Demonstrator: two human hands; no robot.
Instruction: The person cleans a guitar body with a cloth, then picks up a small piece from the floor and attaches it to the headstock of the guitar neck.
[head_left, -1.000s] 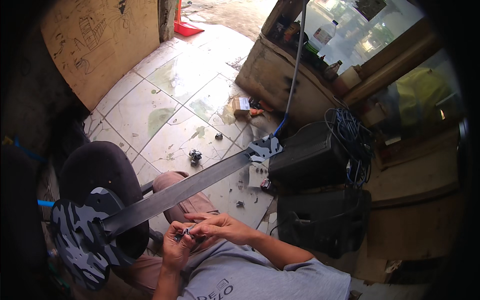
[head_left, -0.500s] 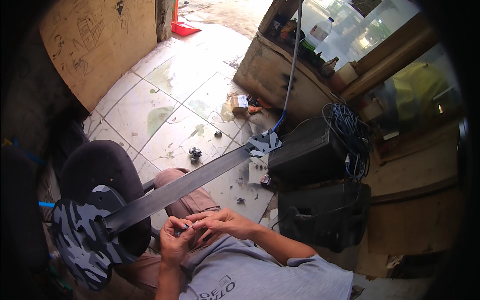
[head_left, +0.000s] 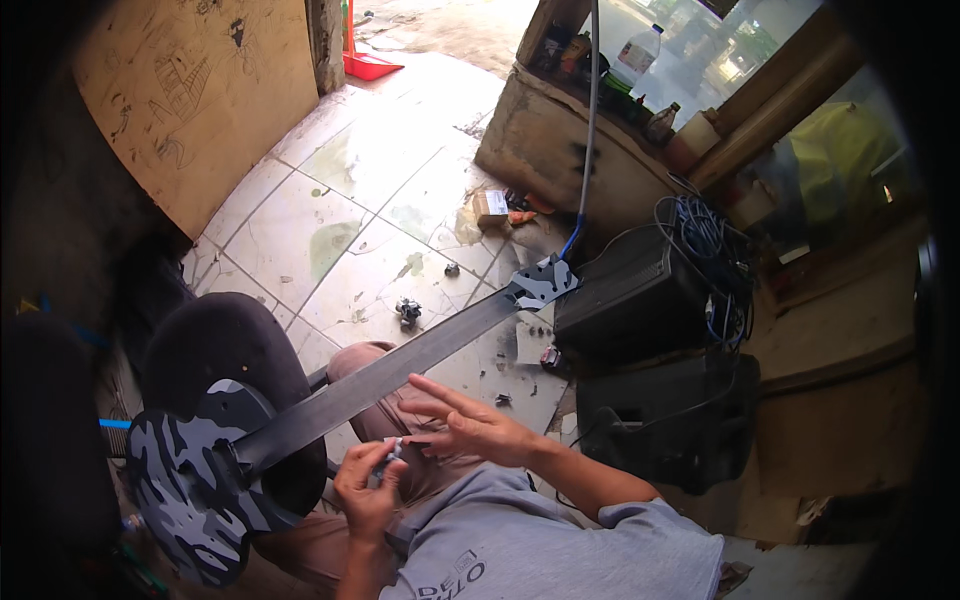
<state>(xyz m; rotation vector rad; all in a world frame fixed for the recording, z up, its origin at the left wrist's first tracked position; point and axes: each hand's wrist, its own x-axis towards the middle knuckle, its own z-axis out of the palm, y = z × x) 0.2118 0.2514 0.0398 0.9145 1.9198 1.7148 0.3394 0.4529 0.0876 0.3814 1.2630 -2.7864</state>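
An electric guitar lies across my lap, its camouflage-painted body (head_left: 190,480) at the lower left and its dark bare neck (head_left: 400,365) running up to the headstock (head_left: 542,283). My left hand (head_left: 368,487) pinches a small pale part (head_left: 392,447) just below the neck. My right hand (head_left: 470,425) touches the same small part with thumb and forefinger, its other fingers spread toward the neck.
A black round stool (head_left: 225,350) stands under the guitar body. Two black speaker boxes (head_left: 640,300) with coiled cables (head_left: 705,240) sit at the right. Small metal parts (head_left: 408,310) and a little box (head_left: 490,207) lie on the tiled floor. A ledge holds bottles (head_left: 640,55).
Both hands have stayed at the small part near my lap; the right hand's fingers have spread out more. The guitar has barely shifted.
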